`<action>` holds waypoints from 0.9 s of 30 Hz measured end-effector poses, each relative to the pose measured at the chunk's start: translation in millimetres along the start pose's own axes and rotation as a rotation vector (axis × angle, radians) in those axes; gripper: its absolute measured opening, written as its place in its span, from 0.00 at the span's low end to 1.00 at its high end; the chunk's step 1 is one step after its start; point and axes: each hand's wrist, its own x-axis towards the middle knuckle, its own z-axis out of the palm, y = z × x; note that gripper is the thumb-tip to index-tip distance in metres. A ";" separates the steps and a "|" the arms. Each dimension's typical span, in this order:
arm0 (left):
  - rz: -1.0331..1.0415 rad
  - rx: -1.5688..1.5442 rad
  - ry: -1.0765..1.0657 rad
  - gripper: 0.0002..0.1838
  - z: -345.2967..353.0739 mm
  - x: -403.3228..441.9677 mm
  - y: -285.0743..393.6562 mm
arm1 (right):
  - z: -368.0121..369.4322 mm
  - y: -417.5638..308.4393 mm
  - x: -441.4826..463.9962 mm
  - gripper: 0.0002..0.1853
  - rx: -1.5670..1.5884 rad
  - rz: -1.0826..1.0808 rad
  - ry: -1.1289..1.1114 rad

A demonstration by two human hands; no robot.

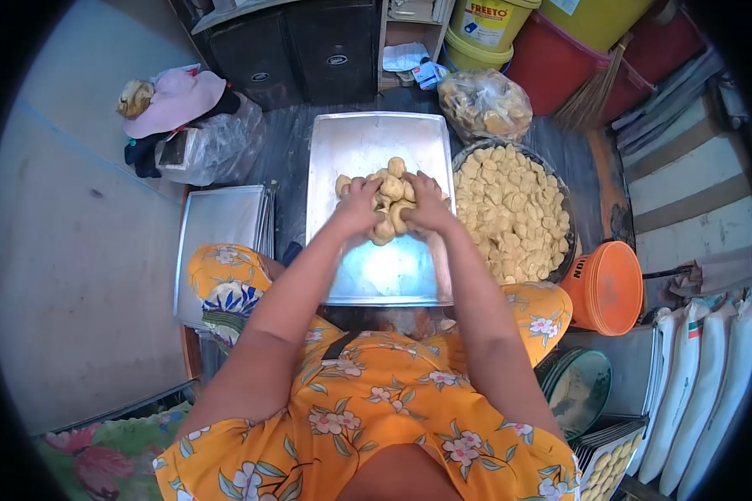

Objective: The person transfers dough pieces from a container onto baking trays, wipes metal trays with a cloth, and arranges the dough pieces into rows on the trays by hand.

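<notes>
A shiny metal tray (384, 280) lies before my crossed legs, with a heap of pale yellow dough pieces (390, 189) at its middle. My left hand (358, 207) is on the left side of the heap, fingers curled over the lumps. From the right side, my right hand (429, 205) cups the same heap, its fingers bent round the pieces. Parts of the dough under both palms are hidden. To the right of the tray, a wide dark round basin (570, 204) is piled with many similar dough pieces.
A filled plastic bag (486, 103) stands behind the basin. Orange buckets (614, 288) are at right, near a round green container (581, 392). Stacked metal trays (221, 221) lie at left, below a pink hat (175, 100) and plastic bag. A black cabinet (297, 58) stands behind.
</notes>
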 end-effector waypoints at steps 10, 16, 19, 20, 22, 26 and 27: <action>0.158 -0.186 -0.254 0.42 -54.8 7.0 -61.2 | -18.6 -9.3 57.5 0.28 0.087 0.062 0.109; -0.070 -0.066 -0.032 0.30 -41.7 18.6 -96.4 | -33.1 -28.1 109.3 0.20 0.273 0.020 0.130; -0.146 -0.083 0.042 0.24 -47.8 35.8 -94.4 | -33.3 -55.5 134.4 0.21 0.289 -0.205 0.571; -0.169 -0.107 0.160 0.23 -48.8 46.5 -93.7 | -26.1 -65.0 142.6 0.22 0.278 -0.254 0.631; -0.128 -0.159 0.427 0.20 -48.8 71.4 -95.5 | -4.5 -75.5 154.9 0.25 0.256 -0.342 0.750; -0.147 -0.184 0.412 0.18 -35.8 131.9 -114.4 | 46.2 -64.2 149.2 0.27 -0.268 -0.130 0.369; -0.144 -0.169 0.407 0.19 -38.3 133.9 -114.0 | 32.5 -82.1 140.9 0.27 -0.212 -0.039 0.322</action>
